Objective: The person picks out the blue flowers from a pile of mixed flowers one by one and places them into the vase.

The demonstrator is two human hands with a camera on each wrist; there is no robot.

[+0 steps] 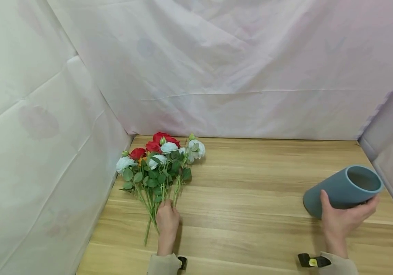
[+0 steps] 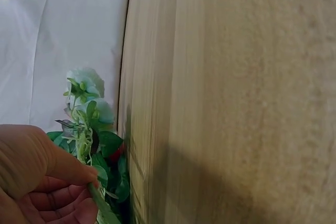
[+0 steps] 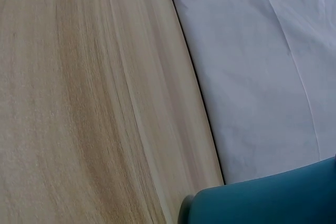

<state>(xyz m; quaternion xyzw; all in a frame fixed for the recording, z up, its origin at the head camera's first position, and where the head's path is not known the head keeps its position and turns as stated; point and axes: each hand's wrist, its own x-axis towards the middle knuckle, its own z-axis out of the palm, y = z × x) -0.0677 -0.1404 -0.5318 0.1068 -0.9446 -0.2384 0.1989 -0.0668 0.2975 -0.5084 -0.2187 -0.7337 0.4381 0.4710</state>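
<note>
At the left of the table lies a bunch of artificial flowers [image 1: 162, 172] with red and white blooms, green leaves and long stems. My left hand [image 1: 167, 221] pinches a green stem [image 2: 102, 205] between thumb and fingers; white blooms [image 2: 86, 82] show beyond it in the left wrist view. Which bloom that stem carries is hard to tell among the leaves. Over at the right, my right hand [image 1: 345, 219] grips a blue-grey cylindrical vase [image 1: 337, 191] from below and the side. It leans, its open mouth up and to the right. Only part of its side [image 3: 273, 198] appears in the right wrist view.
The wooden table [image 1: 244, 198] stretches between the two hands. White cloth walls [image 1: 234, 76] stand behind it and along both sides. The flower heads lie close to the back left corner. A dark strap [image 1: 313, 261] is at the right wrist.
</note>
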